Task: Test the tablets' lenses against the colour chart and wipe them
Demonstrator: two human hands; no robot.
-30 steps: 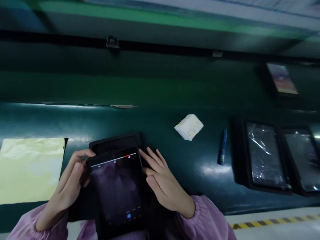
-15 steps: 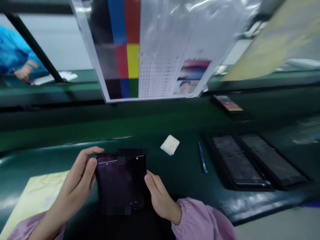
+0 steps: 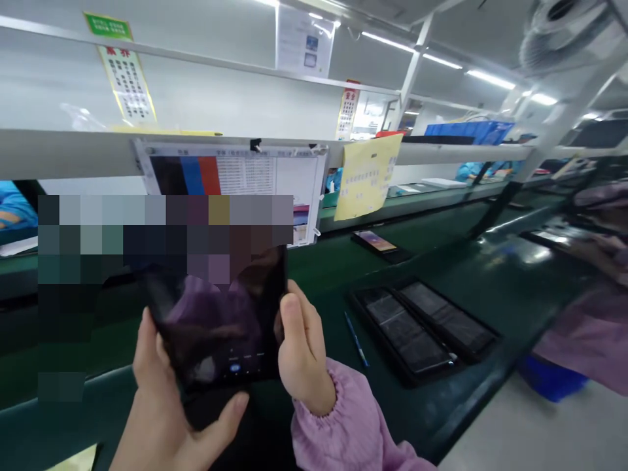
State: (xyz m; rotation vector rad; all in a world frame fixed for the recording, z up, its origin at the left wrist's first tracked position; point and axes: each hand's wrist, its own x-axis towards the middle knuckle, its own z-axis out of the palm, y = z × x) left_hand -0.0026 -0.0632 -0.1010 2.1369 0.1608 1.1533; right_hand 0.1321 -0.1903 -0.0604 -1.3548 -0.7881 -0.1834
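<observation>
Between my two hands a dark tablet point(image 3: 220, 327) is held up, tilted, its glossy screen facing me with small icons near the lower edge. Part of its upper side is covered by blurred blocks. My left hand point(image 3: 167, 399) grips its lower left side, fingers along the edge and the thumb stretched below the bottom edge. At the right edge my right hand point(image 3: 301, 347) pinches it, thumb in front. To the right, on the green bench, lie a blue pen point(image 3: 356, 339) and two dark tablets in black frames, a nearer one point(image 3: 402, 327) and a farther one point(image 3: 446, 314).
A phone-like device point(image 3: 375, 242) with a lit screen lies farther back. A plastic-covered chart point(image 3: 245, 173) and a yellow sheet point(image 3: 370, 176) hang from the rail ahead. At the right, a co-worker's pink sleeve point(image 3: 589, 333) is above a blue bin point(image 3: 552, 378).
The view has swung up and to the right, showing the rail and ceiling lights. The tablet has been raised and tilted, and my left hand has shifted from its upper corner to its lower left.
</observation>
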